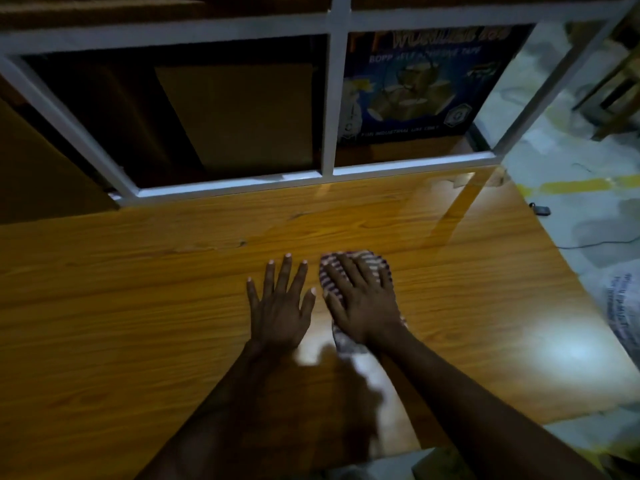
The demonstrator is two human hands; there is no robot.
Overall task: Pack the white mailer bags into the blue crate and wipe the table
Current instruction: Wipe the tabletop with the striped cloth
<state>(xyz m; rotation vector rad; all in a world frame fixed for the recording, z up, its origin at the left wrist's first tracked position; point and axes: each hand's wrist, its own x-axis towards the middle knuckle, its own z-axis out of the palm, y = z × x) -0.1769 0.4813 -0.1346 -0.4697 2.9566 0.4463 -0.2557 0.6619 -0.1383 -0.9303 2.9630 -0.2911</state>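
Observation:
My right hand (363, 303) lies flat, fingers straight, pressing a striped cloth (375, 263) onto the wooden table (138, 306). The cloth sticks out beyond my fingertips and behind my wrist. My left hand (280, 306) rests flat on the bare wood just to the left of it, fingers spread, holding nothing. No white mailer bags and no blue crate are in view.
A white metal shelf frame (329, 98) stands along the table's far edge, holding brown cartons (239, 116) and a blue tape carton (415, 84). The table's right edge drops to a pale floor (571, 161) with yellow tape and a cable.

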